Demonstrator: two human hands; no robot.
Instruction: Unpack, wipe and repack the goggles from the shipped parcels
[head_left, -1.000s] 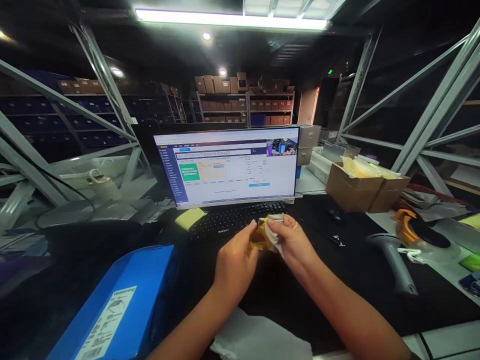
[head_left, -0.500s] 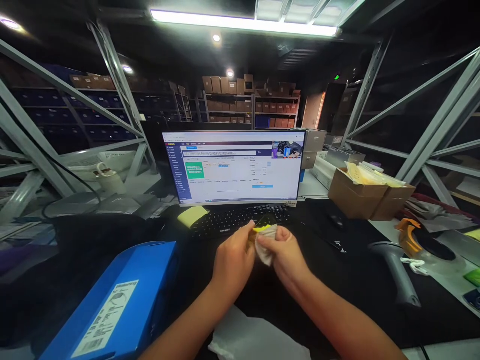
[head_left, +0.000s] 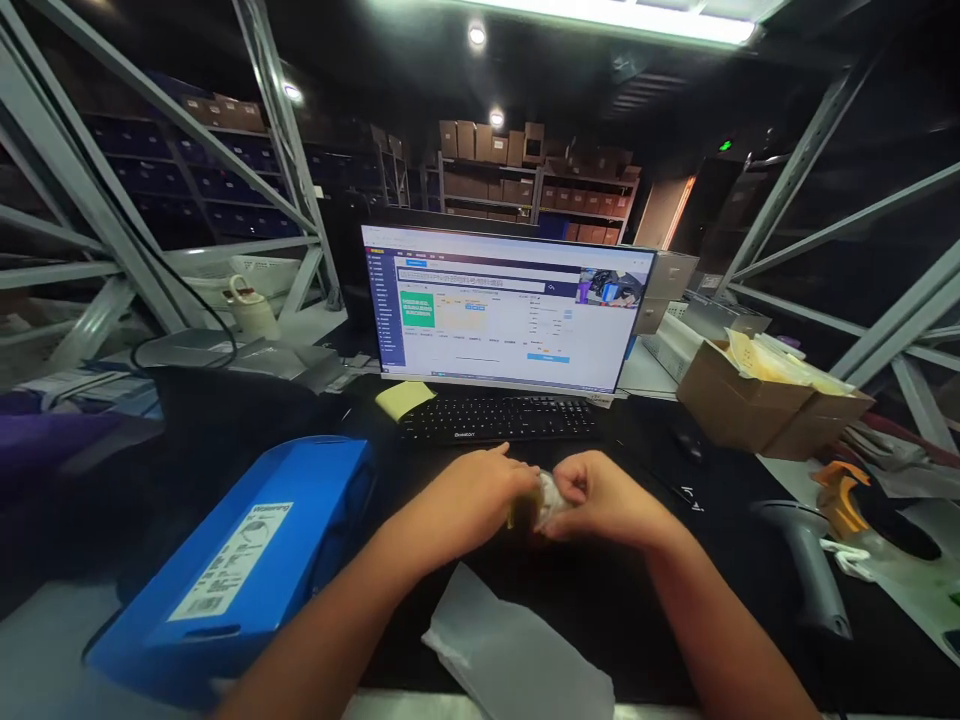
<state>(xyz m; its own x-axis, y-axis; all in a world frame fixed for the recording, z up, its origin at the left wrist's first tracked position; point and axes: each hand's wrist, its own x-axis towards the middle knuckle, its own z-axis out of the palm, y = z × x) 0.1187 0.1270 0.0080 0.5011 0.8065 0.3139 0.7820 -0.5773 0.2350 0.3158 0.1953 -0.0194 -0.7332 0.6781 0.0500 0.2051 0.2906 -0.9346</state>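
Note:
Over the black desk mat, in front of the keyboard [head_left: 502, 418], my two hands meet around a small bundle. My right hand [head_left: 611, 505] pinches its crumpled white wrapping [head_left: 550, 500]. On the other side my left hand [head_left: 480, 500] curls, closed, over a small yellow piece [head_left: 520, 514], blurred and mostly hidden by the fingers. What the piece is I cannot make out. Below the hands lies a translucent white bag or sheet [head_left: 525, 640], flat on the mat and touched by neither hand.
A blue box [head_left: 300, 530] with a label lies at left. Behind the keyboard stands a lit monitor [head_left: 487, 345], with a yellow note pad [head_left: 405, 398] beside it. At right are a barcode scanner [head_left: 806, 565], a mouse [head_left: 688, 440], an orange tape dispenser [head_left: 844, 495] and cardboard boxes [head_left: 731, 400].
My left hand has turned palm down over the bundle, and both wrists are spread wider. More of the white bag or sheet shows. The whole view has shifted slightly.

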